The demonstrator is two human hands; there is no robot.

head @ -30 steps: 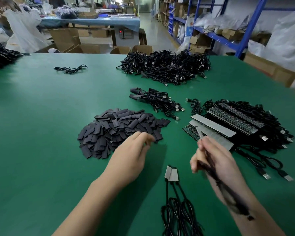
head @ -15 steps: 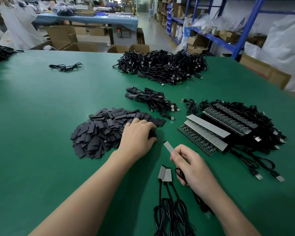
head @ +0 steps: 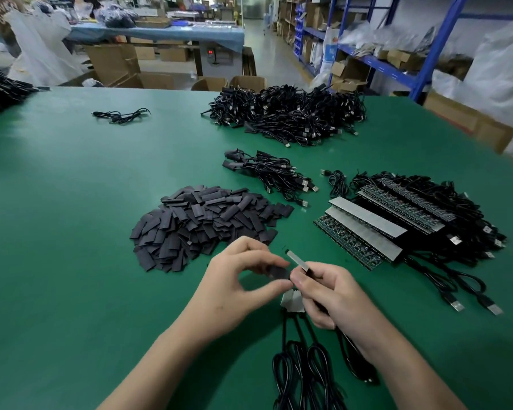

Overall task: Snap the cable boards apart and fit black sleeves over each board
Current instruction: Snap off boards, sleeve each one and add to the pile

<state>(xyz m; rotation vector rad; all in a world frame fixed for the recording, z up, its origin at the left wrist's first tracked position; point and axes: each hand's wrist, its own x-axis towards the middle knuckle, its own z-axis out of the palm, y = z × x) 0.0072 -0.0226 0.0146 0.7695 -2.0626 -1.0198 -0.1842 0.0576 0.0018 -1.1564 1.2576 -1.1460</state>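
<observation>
Presently a black sleeve [head: 277,273] is pinched between the thumb and forefinger of the left hand [head: 234,279], while a single cable board [head: 297,259] is gripped by the curled fingers of the right hand [head: 332,294], its pale end left jutting past the sleeve. Both are held just off the table [head: 71,202], close to the near right edge of the sleeve pile [head: 202,226]. Trouble is judged most likely at the sleeve's mouth: the sleeve looks flat, and if it is not squeezed open, a corner of the board may be caught on the lip and the sleeve buckled or split. Should the board be pushed in askew, its components could be snagged, and the cord's joint could be strained by a hard pull. Separated boards [head: 292,301] with coiled cords are laid under the hands, nearer than the sleeve pile, and could be knocked aside. Unsnapped panels [head: 367,229] are stacked to the right of the sleeve pile, and a bundle of cables [head: 273,173] is laid just beyond it. No container is seen on the table; cardboard boxes [head: 246,82] are set far beyond the sleeve pile, their contents hidden.
</observation>
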